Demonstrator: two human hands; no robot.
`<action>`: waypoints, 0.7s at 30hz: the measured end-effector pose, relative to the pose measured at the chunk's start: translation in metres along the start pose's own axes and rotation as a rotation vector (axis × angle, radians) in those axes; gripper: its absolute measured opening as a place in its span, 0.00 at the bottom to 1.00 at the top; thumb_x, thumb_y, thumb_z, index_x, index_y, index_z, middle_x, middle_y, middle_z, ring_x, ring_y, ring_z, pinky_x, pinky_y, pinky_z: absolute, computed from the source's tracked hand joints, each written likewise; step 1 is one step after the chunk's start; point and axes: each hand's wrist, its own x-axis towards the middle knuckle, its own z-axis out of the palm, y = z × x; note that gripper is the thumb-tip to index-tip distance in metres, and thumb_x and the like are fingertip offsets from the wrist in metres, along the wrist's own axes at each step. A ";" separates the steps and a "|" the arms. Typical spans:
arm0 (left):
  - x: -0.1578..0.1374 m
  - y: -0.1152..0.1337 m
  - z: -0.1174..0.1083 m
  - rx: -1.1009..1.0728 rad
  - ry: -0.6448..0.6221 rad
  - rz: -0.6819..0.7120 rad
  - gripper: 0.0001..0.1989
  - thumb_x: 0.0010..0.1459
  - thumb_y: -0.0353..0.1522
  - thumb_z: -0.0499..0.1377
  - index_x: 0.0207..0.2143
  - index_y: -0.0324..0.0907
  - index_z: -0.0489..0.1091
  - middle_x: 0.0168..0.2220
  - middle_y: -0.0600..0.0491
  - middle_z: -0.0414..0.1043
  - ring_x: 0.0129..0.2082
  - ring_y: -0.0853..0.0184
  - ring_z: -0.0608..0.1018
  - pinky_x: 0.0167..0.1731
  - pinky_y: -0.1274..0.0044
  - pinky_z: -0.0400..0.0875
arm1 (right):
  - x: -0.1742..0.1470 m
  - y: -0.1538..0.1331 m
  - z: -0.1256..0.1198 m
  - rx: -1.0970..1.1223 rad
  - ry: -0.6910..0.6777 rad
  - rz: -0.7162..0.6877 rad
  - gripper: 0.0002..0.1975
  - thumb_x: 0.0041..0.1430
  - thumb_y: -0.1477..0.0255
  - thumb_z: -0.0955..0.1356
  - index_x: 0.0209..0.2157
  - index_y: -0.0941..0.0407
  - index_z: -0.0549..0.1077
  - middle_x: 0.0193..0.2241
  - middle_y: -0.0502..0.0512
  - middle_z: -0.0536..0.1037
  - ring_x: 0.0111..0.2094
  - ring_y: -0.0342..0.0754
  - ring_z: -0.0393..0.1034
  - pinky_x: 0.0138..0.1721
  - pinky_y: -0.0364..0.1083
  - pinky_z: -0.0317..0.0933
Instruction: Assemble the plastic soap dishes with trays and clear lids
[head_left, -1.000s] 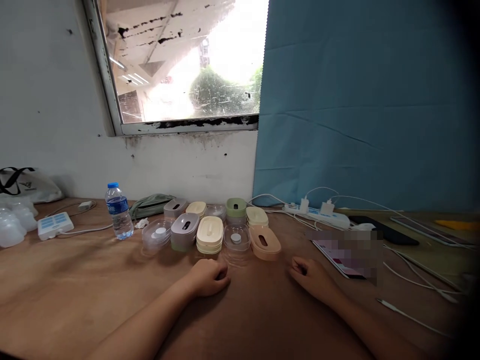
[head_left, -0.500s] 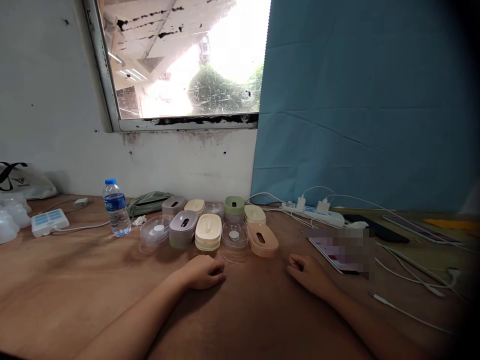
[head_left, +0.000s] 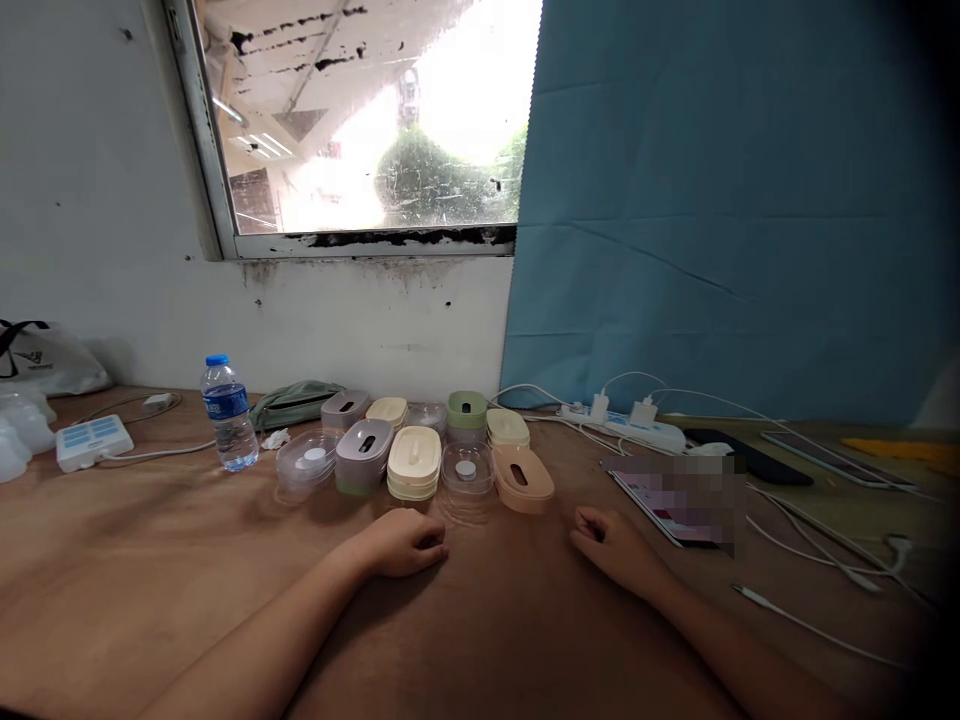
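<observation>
My left hand (head_left: 406, 543) rests on the brown table, fingers loosely curled in with nothing showing in them. Just beyond it stand a stack of cream lids (head_left: 415, 462) and a lilac container with a dark slot (head_left: 364, 455). My right hand (head_left: 609, 540) also lies on the table, closed in a loose fist that looks bare. Nearest to it are an orange slotted piece (head_left: 523, 478) and a tablet (head_left: 660, 500) with a blurred screen. Between the hands, farther back, sits a clear container with a white disc (head_left: 466, 468). Neither hand touches these things.
A water bottle (head_left: 227, 412) and a green pouch (head_left: 296, 404) stand at the back left, near a white power strip (head_left: 94, 443). Another power strip (head_left: 643, 428) with white cables lies at the back right. A green container (head_left: 466, 409) is in the back row.
The view has shifted very slightly. Both hands and the containers stay in place.
</observation>
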 end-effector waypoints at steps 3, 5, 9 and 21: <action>0.000 0.000 0.001 0.000 0.002 0.005 0.14 0.57 0.40 0.47 0.27 0.42 0.65 0.26 0.55 0.70 0.25 0.70 0.69 0.23 0.80 0.55 | 0.000 0.000 -0.001 0.005 0.016 0.001 0.11 0.42 0.74 0.58 0.15 0.54 0.47 0.14 0.44 0.53 0.18 0.40 0.51 0.21 0.41 0.46; 0.001 -0.001 0.001 0.002 0.006 0.011 0.14 0.58 0.41 0.47 0.27 0.43 0.65 0.26 0.55 0.70 0.24 0.71 0.69 0.23 0.80 0.54 | 0.000 -0.001 -0.001 0.007 0.029 0.007 0.11 0.43 0.74 0.58 0.15 0.54 0.47 0.14 0.44 0.53 0.18 0.41 0.51 0.21 0.41 0.47; 0.001 -0.002 0.003 0.009 0.014 0.017 0.14 0.58 0.41 0.47 0.27 0.43 0.65 0.27 0.55 0.70 0.25 0.70 0.69 0.22 0.80 0.53 | 0.000 0.001 0.001 0.029 0.147 0.037 0.08 0.46 0.72 0.59 0.19 0.54 0.52 0.16 0.44 0.57 0.19 0.42 0.54 0.21 0.41 0.49; 0.004 -0.004 0.006 0.053 0.030 0.033 0.15 0.58 0.41 0.46 0.27 0.43 0.65 0.26 0.54 0.71 0.25 0.69 0.71 0.22 0.79 0.54 | 0.089 0.049 0.026 0.096 0.381 -0.064 0.13 0.55 0.70 0.56 0.36 0.58 0.66 0.36 0.59 0.66 0.39 0.50 0.63 0.40 0.48 0.59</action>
